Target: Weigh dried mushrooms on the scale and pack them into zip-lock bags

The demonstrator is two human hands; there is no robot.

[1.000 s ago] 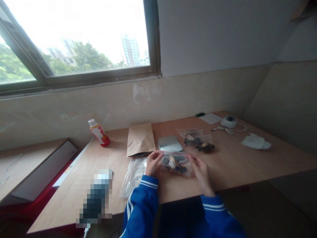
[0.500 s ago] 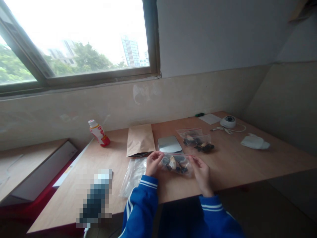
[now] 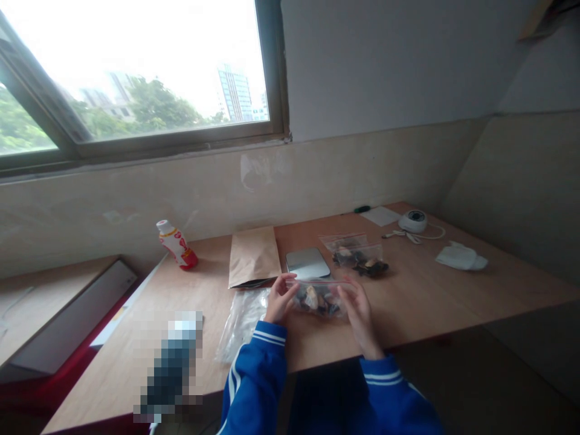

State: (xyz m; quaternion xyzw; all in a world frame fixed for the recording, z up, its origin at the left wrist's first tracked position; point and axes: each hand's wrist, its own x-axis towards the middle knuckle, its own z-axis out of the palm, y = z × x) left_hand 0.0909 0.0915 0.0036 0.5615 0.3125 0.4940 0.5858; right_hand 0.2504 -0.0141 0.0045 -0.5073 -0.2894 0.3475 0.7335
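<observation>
A clear zip bag (image 3: 319, 301) with pale and dark dried pieces inside is held up between my two hands, just above the near edge of the table. My left hand (image 3: 280, 297) grips its left side between thumb and fingers. On the right side, the thumb and fingers of my right hand (image 3: 357, 311) close around the bag. Directly behind it lies a flat, square, silver-topped device (image 3: 308, 263), like a small scale. To the left of my left hand, several clear plastic bags (image 3: 242, 323) lie flat. A brown paper pouch (image 3: 254, 257) lies beyond them.
Two filled zip bags (image 3: 357, 255) lie right of the silver device. Farther right are a white dome camera (image 3: 412, 222) with its cable and a crumpled white wrapper (image 3: 462, 256). A red-and-white bottle (image 3: 178, 246) stands at left, and a pixelated dark object (image 3: 172, 362) lies near the front edge.
My fingers have shifted from pinching the bag's top corners to holding its sides. My right hand has turned and moved slightly inward. The view has moved a little.
</observation>
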